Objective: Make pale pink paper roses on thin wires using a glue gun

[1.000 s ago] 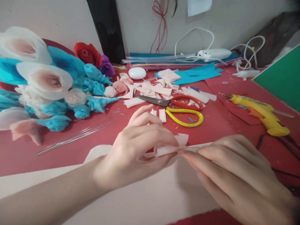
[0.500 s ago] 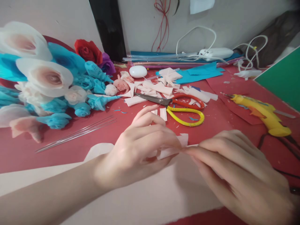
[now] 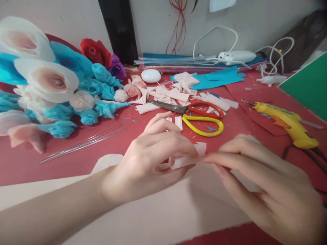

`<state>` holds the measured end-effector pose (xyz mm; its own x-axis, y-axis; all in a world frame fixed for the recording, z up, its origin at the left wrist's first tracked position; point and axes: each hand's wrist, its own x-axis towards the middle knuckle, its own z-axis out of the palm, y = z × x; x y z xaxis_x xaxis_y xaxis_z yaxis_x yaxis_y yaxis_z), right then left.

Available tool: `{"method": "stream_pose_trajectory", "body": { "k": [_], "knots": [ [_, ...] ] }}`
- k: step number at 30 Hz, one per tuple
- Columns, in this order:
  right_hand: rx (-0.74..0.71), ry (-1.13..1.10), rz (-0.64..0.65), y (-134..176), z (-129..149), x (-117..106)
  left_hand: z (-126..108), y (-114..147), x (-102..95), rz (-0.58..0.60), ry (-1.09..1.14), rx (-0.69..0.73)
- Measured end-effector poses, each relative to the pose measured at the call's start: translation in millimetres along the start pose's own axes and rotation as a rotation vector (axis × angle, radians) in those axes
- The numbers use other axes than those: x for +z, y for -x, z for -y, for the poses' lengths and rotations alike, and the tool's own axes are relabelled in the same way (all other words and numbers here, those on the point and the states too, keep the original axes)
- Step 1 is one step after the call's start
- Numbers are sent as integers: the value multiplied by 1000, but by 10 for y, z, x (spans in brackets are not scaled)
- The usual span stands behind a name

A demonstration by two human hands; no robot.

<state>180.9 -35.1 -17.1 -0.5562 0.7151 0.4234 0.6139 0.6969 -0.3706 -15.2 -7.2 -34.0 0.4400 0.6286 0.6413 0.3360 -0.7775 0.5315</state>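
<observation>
Tabletop (image 3: 76,166), red and strewn with bits, spreads beneath and beyond the fingers. A big sheet of pale pink crepe paper (image 3: 163,217) lies directly under both hands, its edge reaching past the left wrist. Well off to the left of the fingers stands a heap of paper roses (image 3: 53,81) in white, blue, red, purple and peach. Nearer in, the right hand (image 3: 268,177) stretches its forefinger to the left fingertips, thumb slightly lowered; whether those two grip anything cannot be told. The left hand (image 3: 143,160) keeps thumb and forefinger pinched on a pale paper strip (image 3: 184,162), which sits just left of the right forefinger's tip. Beyond the right knuckles lies a yellow hot-glue gun (image 3: 288,122). Straight past the left fingers rest scissors (image 3: 185,109) with one red and one yellow loop, the specks along the yellow too small to read; pale paper scraps (image 3: 178,97) lie around the blades. Left of the left fingers lie slim metal wires (image 3: 81,145). Against a second ago, the right thumb has drawn back from its forefinger's tip, while scissors and glue gun have stayed put.
</observation>
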Motion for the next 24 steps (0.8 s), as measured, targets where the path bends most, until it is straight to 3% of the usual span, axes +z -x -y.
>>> {"method": "stream_pose_trajectory", "body": {
  "k": [4,10,24],
  "knots": [
    [8,-49,16,-1,-6,28,16,-11,4,-11,-8,35],
    [88,-176,30,-61,-11,54,11,14,7,9,93,-55],
    [60,-198,68,-45,-87,47,0,11,54,-98,430,-421]
  ]
}}
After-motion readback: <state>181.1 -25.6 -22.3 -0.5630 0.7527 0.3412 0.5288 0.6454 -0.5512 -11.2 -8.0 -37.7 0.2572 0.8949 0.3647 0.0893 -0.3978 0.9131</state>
